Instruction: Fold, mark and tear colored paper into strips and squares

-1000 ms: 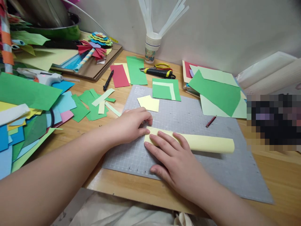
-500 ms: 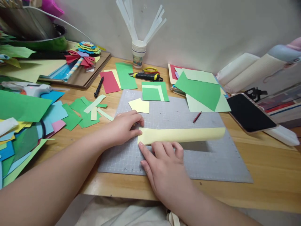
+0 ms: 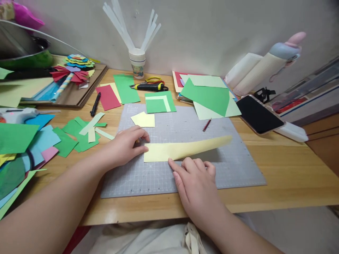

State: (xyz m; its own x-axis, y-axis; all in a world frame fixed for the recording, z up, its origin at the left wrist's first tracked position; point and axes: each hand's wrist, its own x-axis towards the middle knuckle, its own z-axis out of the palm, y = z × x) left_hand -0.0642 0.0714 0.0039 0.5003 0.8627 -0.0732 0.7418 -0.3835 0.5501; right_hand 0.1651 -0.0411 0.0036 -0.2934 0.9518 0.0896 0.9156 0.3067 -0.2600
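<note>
A long pale yellow folded paper strip (image 3: 182, 150) lies across the grey cutting mat (image 3: 233, 169); its right end lifts off the mat and looks blurred. My left hand (image 3: 127, 144) is closed, pinching the strip's left end against the mat. My right hand (image 3: 194, 180) rests on the mat just below the strip, its forefinger touching the strip's lower edge and the other fingers curled. A small yellow paper square (image 3: 143, 120) lies on the mat behind my left hand.
Green, blue and pink paper scraps (image 3: 76, 135) pile up at the left with a glue gun (image 3: 21, 113). A black pen (image 3: 94, 104), red sheet (image 3: 107, 97), utility knife (image 3: 149, 86), cup of strips (image 3: 137, 63), green sheets (image 3: 209, 97), red pencil (image 3: 206, 125) and phone (image 3: 258, 114) surround the mat.
My right hand slid off the top of the yellow strip to its lower edge. The strip's right end rose off the mat. The view swung to the right.
</note>
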